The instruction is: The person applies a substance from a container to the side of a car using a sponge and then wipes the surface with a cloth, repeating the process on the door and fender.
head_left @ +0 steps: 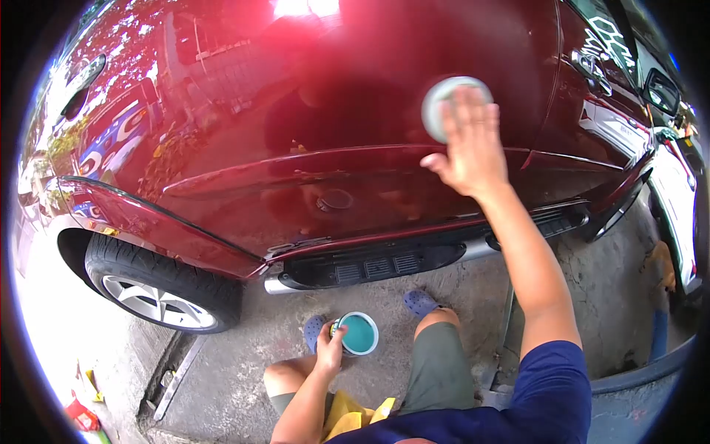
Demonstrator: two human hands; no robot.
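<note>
One pad (436, 107) under flat, open right hand (472, 150) on red car (355, 89), upper centre-right; left hand (330, 349) clamped on tub (359, 334), lower centre.

A round, pale pad (434, 111), slightly blurred, lies flat against the glossy, dark red car door (355, 96), above its long crease and toward its front edge. The door is shut and mirrors its surroundings. A small round tub (359, 333), white-rimmed and lidless, teal inside, is held well apart from the door.
</note>
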